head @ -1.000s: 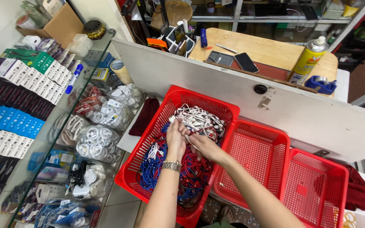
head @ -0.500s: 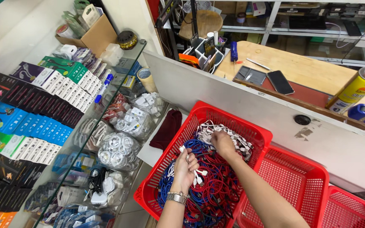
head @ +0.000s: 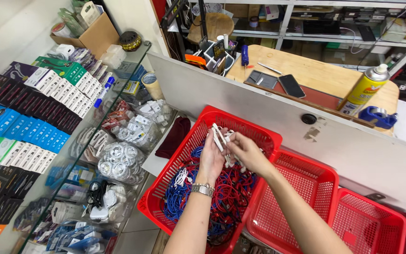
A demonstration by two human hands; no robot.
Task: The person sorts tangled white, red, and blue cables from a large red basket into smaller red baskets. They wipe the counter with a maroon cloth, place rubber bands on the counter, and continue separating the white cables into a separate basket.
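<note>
While both hands hover over the red plastic mesh basket (head: pixel 191 146) of blue and red cords, the left hand (head: pixel 211 157) and right hand (head: pixel 244 151) pinch a bunch of white cable plugs (head: pixel 220 136) together. Flat boxes in blue, black and green (head: pixel 34 110) line the glass counter to the left.

White cable ends (head: pixel 220 138) stood bunched, fanned upward over the red basket (head: pixel 259 133) — red and blue cables (head: pixel 222 193) tangled inside.
</note>
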